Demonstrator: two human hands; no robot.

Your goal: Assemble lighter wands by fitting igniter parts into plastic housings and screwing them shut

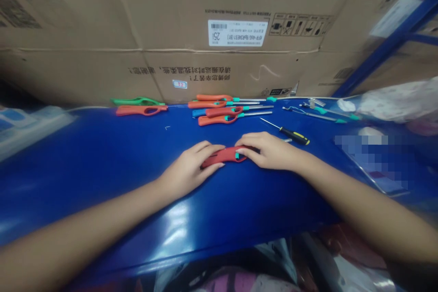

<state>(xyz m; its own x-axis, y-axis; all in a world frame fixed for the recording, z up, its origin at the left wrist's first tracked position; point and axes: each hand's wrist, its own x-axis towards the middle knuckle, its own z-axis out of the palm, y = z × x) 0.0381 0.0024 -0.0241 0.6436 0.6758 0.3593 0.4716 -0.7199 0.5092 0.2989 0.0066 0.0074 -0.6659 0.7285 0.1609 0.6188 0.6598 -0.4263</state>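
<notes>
A red long-nosed lighter lies level between my two hands, low over the blue table. My left hand is closed around its handle end, with the thumb on the near side. Closed over the trigger end is my right hand; its fingers hide part of the lighter, and a bit of the metal tube shows past the knuckles. Behind the hands lies a group of orange, red and blue lighters with metal tubes. A black and yellow screwdriver rests beyond my right hand.
Red and green handle shells lie at the back left. Loose metal tubes and small parts are at the back right, near a plastic bag. A large cardboard box walls off the table's far edge. A transparent case sits at right.
</notes>
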